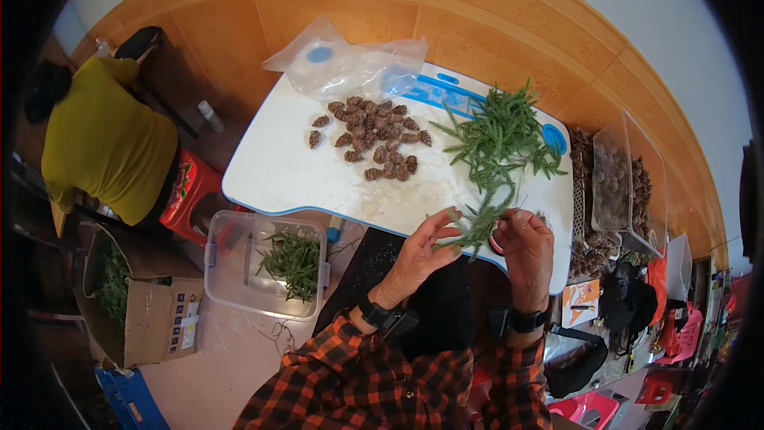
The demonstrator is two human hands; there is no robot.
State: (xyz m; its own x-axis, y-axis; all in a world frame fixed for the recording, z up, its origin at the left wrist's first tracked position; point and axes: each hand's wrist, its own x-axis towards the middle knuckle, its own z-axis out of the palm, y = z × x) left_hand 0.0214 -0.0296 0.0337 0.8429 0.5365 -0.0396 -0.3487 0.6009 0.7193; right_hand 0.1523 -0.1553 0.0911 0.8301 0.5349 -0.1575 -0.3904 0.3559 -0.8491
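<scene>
My right grip (529, 251) is pinched, thumb to fingertip, on a green sprig (484, 224), which I have in front of me, to the right of the pine cones (390, 135) and nearer my body than they are. My left grip (420, 255) meets the same sprig from its other side; I cannot tell whether those fingers are closed on it. The cones lie heaped on the white worktop (274, 159), with a few apart at the heap's left. Right of the cones spreads a pile of green sprigs (501, 131); just beyond them rests a clear plastic bag (346, 72). Left of the cones and nearer me, off the worktop, a clear tub (209, 271) holds more greenery (290, 265).
</scene>
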